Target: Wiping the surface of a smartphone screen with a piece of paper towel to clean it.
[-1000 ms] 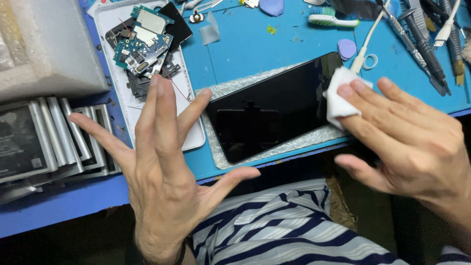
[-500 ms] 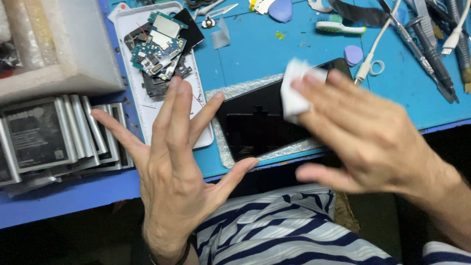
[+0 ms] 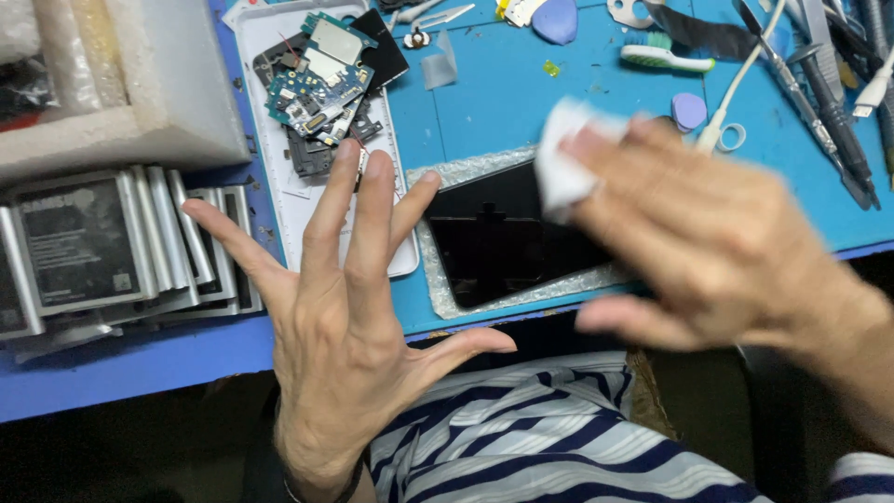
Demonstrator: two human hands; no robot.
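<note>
Blue bench mat (image 3: 494, 102) fills the view, cluttered edge to edge, and the right hand (image 3: 717, 251) is blurred over it, fingers pinched on a small white wipe (image 3: 563, 158) pressed at the upper right corner of the black phone screen (image 3: 503, 242). That screen lies face up on a sheet of bubble wrap (image 3: 438, 279), right at the near edge of the mat. Left hand (image 3: 340, 317) hovers beside it, fingers spread wide and holding nothing, fingertips over the white tray (image 3: 279, 200) of circuit boards (image 3: 317, 88). Further left, a row of grey phone batteries (image 3: 102, 247) stands packed together below a foam block (image 3: 140, 102). Up top, a toothbrush (image 3: 666, 58), blue picks (image 3: 557, 20) and a white cable (image 3: 736, 88), with tweezers and tools (image 3: 819, 102) at far right
</note>
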